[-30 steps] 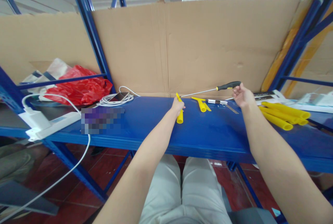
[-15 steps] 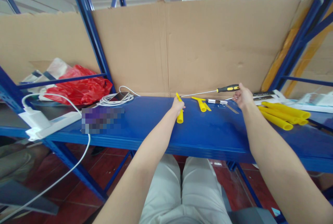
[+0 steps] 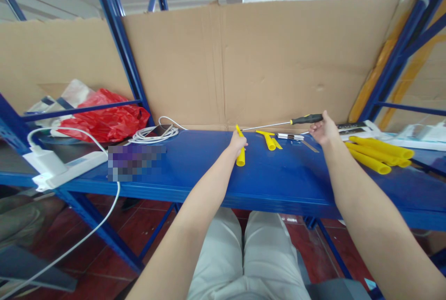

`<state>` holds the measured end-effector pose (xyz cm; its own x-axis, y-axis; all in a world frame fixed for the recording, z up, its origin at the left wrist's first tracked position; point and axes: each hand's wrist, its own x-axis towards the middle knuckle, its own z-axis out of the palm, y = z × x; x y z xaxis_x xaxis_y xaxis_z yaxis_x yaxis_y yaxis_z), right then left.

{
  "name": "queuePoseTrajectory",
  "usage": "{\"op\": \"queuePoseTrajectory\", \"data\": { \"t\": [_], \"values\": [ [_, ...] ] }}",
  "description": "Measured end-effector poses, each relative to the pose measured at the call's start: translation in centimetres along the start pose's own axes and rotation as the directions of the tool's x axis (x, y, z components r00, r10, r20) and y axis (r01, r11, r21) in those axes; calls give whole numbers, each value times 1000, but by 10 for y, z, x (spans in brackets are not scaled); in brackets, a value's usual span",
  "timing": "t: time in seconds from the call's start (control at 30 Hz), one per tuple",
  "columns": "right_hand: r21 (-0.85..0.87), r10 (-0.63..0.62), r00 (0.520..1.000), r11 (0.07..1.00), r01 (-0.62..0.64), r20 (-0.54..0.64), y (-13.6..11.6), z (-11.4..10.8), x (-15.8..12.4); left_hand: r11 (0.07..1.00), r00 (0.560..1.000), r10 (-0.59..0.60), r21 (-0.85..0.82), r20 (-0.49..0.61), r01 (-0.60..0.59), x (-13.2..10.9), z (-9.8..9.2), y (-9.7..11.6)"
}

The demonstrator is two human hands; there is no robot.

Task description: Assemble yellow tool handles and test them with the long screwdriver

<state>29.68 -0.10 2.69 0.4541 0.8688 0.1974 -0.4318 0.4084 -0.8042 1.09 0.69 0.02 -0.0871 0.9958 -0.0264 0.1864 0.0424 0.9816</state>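
Screwdriver [image 3: 295, 120] pinched at handle end [image 3: 318, 118] in right hand [image 3: 324, 130], yellow tube [image 3: 240, 159] clasped in left hand [image 3: 238, 141]

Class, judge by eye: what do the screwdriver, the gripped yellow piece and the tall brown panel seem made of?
Screwdriver shaft: probably metal, being shiny and silvery. Its dark handle: likely plastic or rubber. Gripped yellow piece: perhaps plastic, smooth and evenly coloured. Brown panel: likely cardboard, matte and creased.
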Motion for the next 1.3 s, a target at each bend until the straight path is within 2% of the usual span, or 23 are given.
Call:
{"op": "queuePoseTrajectory", "data": {
  "t": [0.13,0.47,0.8,1.17,1.3],
  "values": [
    [13,89,996,996,-89,11,-6,2,-7,1000,1000,2,-1,0,-2,0,0,0],
    [-69,53,994,996,-59,-96,-2,0,1,1000,1000,-12,-5,-2,12,2,0,0],
    [15,81,989,997,-80,-120,-7,8,-10,1000,1000,-12,-2,12,12,0,-1,1],
    [16,63,994,998,-62,-91,-8,8,-11,1000,1000,-5,-2,1,5,1,0,0],
    [-50,-26,1000,998,26,3,-1,3,-3,1000,1000,-9,5,-1,9,-1,-1,1]
  ]
}}
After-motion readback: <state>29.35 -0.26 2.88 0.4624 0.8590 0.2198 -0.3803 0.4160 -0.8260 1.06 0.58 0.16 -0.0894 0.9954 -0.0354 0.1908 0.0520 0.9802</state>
